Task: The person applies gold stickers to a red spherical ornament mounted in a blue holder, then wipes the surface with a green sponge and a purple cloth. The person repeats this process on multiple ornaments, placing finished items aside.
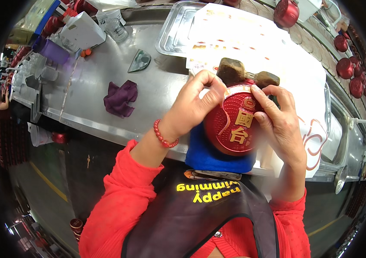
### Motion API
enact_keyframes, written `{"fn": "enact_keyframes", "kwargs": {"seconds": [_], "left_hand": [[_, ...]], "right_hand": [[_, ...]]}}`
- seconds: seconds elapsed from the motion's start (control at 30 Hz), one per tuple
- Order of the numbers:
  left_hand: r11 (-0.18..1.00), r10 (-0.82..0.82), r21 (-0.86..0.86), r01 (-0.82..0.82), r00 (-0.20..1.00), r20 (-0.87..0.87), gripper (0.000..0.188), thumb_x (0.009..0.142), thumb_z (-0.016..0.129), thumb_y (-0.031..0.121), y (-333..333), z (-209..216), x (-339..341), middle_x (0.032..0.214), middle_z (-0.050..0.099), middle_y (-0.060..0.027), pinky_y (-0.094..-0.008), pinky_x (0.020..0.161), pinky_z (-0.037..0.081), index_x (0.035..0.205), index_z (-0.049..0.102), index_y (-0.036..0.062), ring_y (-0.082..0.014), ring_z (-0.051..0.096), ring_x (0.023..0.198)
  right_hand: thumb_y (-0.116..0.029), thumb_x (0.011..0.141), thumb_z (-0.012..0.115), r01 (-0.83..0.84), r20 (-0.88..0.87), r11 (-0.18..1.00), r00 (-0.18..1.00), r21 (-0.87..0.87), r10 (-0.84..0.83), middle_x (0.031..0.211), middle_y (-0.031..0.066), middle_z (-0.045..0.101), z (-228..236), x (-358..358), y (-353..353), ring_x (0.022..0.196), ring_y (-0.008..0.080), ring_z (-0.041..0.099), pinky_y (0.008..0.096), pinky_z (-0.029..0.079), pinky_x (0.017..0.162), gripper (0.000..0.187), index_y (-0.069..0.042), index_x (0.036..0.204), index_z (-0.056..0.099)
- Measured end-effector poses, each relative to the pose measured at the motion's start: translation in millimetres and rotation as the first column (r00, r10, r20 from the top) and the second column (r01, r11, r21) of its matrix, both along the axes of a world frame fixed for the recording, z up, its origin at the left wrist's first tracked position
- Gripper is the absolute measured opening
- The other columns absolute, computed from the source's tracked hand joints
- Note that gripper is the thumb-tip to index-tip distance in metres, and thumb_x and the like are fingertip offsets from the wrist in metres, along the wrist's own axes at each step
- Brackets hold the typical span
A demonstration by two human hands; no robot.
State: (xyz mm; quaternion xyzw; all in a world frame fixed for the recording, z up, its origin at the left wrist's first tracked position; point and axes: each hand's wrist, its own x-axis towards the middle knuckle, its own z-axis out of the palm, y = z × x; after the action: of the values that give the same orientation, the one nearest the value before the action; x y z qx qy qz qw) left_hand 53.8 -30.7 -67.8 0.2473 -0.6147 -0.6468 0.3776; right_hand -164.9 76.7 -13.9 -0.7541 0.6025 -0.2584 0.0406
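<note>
A round red bottle (221,135) with a dotted surface and raised gold characters lies on a blue pad (204,152) at the bench edge. Two worn brown blocks (231,69) flank its neck. Across the bottle's upper shoulder runs a curved, pale-and-gold label strip (237,89). My left hand (196,98) is closed in a pinch at the strip's left end. On the other side my right hand (281,118) presses its index fingertip to the strip's right end, thumb resting on the bottle's face, fingers bent around its side.
Bright white label sheets (230,30) cover a clear tray (172,34) beyond the bottle. A crumpled purple cloth (122,99) and a greenish glass piece (140,61) lie on the metal bench to the left. Farther back are a white box (84,31) and glass jar (115,28). Red bottles (286,13) line the far right.
</note>
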Motion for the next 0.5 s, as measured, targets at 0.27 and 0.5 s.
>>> {"fn": "enact_keyframes", "kwargs": {"seconds": [0.27, 0.5], "left_hand": [[0.995, -0.034, 0.092, 0.037, 0.999, -0.036, 0.027, 0.092, 0.076, 0.025, 2.7, 0.3, -2.0, 0.087, 0.06, -0.0024, -0.0275, 0.079, 0.047, 0.089, 0.06, 0.0027, -0.0092, 0.053, 0.085], [0.982, -0.111, 0.164, 0.095, 0.989, 0.093, 0.012, 0.097, 0.066, 0.014, -4.0, 8.9, 5.3, 0.083, 0.062, 0.0016, -0.0222, 0.069, 0.046, 0.09, 0.058, 0.0071, -0.0044, 0.056, 0.075]], "right_hand": [[-0.012, 0.093, 0.068, 0.012, 0.036, 0.997, 0.999, 0.076, -0.015, 0.125, 0.0152, 0.058, 0.0, 1.2, 2.1, 0.118, 0.0323, 0.054, 0.0404, 0.044, 0.104, 0.042, -0.005, 0.135, 0.066], [-0.011, 0.094, 0.068, 0.016, 0.026, 0.998, 1.0, 0.063, -0.017, 0.126, 0.0155, 0.057, -1.2, 1.4, 3.1, 0.118, 0.0325, 0.054, 0.0402, 0.044, 0.104, 0.043, -0.005, 0.136, 0.065]]}}
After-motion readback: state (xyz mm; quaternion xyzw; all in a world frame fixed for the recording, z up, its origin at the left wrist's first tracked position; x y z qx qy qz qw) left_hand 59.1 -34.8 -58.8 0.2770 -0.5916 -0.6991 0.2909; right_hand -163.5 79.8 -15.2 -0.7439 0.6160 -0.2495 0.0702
